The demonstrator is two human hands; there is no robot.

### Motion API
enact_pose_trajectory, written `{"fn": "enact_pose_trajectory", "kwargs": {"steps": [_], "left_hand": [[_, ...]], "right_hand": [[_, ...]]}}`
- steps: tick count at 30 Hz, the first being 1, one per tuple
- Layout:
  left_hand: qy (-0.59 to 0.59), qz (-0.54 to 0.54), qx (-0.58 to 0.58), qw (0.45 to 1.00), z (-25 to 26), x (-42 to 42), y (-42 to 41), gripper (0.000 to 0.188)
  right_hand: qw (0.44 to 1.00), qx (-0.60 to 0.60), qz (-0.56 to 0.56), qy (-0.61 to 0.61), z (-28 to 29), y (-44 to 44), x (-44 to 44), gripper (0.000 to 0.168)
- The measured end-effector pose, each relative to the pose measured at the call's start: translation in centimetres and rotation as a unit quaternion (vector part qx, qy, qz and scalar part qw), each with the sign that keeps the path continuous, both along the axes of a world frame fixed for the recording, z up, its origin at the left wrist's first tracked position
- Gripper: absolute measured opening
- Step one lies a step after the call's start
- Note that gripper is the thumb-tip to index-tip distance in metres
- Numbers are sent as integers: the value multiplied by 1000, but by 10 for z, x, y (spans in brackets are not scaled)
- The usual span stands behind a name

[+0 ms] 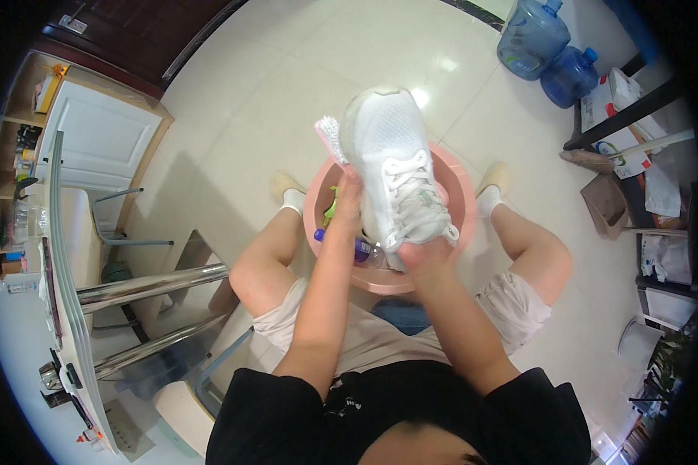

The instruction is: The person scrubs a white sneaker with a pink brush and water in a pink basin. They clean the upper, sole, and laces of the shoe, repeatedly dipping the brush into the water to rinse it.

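A white mesh sneaker (384,133) with white laces is held up over a pink plastic basin (384,285), its toe pointing away from me. My right hand (424,253) is inside the shoe's opening, with the fingers hidden in it. Along the shoe's left side, my left hand (349,195) grips a pink scrub brush (330,139) with white bristles, which stand beside the toe part. Down in the basin lie a purple bottle (362,250), partly behind my left forearm, and a bright green item (330,209).
The basin stands on a tiled floor (256,104) between my feet. A table (70,279) with steel legs and a chair (180,407) are at the left. Blue water jugs (568,75), a broom (587,161) and a dustpan (604,203) stand at the right by a rack.
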State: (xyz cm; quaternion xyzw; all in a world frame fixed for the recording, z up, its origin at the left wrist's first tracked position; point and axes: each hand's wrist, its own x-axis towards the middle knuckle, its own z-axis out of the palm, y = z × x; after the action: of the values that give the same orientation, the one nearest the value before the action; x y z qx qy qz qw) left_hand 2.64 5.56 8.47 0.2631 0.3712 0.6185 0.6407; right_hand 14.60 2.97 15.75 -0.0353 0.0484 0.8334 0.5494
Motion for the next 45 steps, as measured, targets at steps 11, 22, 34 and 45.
{"fn": "enact_pose_trajectory", "kwargs": {"steps": [11, 22, 34, 45], "left_hand": [[321, 106, 203, 919, 74, -23, -17, 61], [589, -37, 138, 796, 151, -5, -16, 31], [514, -23, 171, 840, 109, -4, -20, 31], [495, -72, 209, 840, 124, -18, -11, 33]], "right_hand": [[998, -6, -23, -51, -33, 2, 46, 37], [777, 221, -2, -590, 1, 10, 42, 41], [803, 214, 1, -555, -18, 3, 43, 42], [655, 335, 55, -675, -13, 28, 21, 40]]}}
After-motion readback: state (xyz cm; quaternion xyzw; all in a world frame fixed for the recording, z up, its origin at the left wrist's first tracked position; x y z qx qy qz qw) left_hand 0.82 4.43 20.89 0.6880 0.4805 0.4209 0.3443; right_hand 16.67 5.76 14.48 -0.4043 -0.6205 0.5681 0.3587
